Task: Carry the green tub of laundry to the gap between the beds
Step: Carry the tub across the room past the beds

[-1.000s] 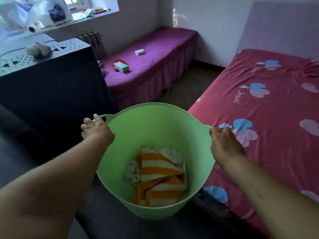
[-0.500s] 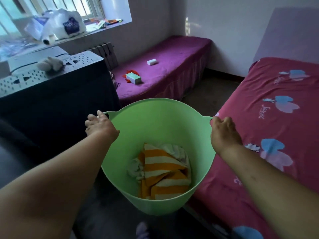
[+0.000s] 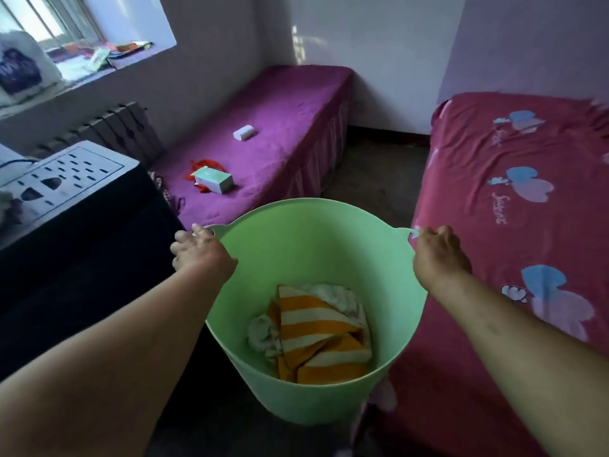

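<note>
A: Two beds, pink bed (image 3: pixel 514 232) right, purple bed (image 3: pixel 263 133) left, floor gap (image 3: pixel 372 179) between.
B: Green tub (image 3: pixel 313 258)?
A: Held up short of the gap; striped laundry (image 3: pixel 319 338) inside.
B: Grip?
A: Left hand (image 3: pixel 201 252) and right hand (image 3: pixel 440 253) each closed round a rim handle.

green tub (image 3: pixel 296 252) — orange-and-white striped cloth (image 3: pixel 316 328) inside

daylight from a recessed window (image 3: pixel 49 24) falls on pale lilac walls (image 3: pixel 379 44). a narrow purple-covered bed (image 3: pixel 280 127) lines the left wall beside a dark ribbed radiator (image 3: pixel 108 130); a wider pink butterfly-print bed (image 3: pixel 510 225) stands right, bare dark floor (image 3: pixel 379 169) between them.
</note>
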The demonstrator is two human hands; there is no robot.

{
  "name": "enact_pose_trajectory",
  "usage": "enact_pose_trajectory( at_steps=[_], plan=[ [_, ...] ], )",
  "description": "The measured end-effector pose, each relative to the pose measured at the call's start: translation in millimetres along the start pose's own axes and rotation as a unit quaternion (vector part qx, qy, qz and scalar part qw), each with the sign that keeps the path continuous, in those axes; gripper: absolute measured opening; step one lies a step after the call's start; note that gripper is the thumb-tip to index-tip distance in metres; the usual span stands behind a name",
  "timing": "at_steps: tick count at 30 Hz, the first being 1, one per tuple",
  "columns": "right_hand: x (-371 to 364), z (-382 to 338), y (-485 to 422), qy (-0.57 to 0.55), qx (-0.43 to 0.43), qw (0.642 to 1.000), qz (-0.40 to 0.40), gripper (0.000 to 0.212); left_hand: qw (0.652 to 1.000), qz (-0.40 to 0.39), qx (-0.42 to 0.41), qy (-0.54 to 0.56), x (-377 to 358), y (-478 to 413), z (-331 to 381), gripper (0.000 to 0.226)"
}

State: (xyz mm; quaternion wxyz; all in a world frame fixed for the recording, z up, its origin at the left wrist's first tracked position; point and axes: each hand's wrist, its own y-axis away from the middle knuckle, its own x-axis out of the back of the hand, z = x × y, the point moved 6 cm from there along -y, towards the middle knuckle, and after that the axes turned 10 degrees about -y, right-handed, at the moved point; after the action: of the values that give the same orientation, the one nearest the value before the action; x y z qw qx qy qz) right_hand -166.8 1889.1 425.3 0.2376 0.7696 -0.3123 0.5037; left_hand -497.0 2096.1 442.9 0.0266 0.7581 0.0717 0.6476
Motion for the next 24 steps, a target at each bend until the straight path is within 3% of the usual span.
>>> enact_pose_trajectory(
  at_steps=[10, 24],
  plan=[
    [-20.4, -27.1, -185.8, -0.024, -0.089, 0.995, 0.037, 0.037, 0.997, -0.005, -0.082, 0.003, 33.7, -182.6, 153.3, 0.110],
    [-10.6, -69.9, -480.8, -0.020, -0.138, 0.985, 0.097, 0.035, 0.986, 0.014, -0.168, 0.000, 106.2, -436.0, 395.9, 0.113]
  ],
)
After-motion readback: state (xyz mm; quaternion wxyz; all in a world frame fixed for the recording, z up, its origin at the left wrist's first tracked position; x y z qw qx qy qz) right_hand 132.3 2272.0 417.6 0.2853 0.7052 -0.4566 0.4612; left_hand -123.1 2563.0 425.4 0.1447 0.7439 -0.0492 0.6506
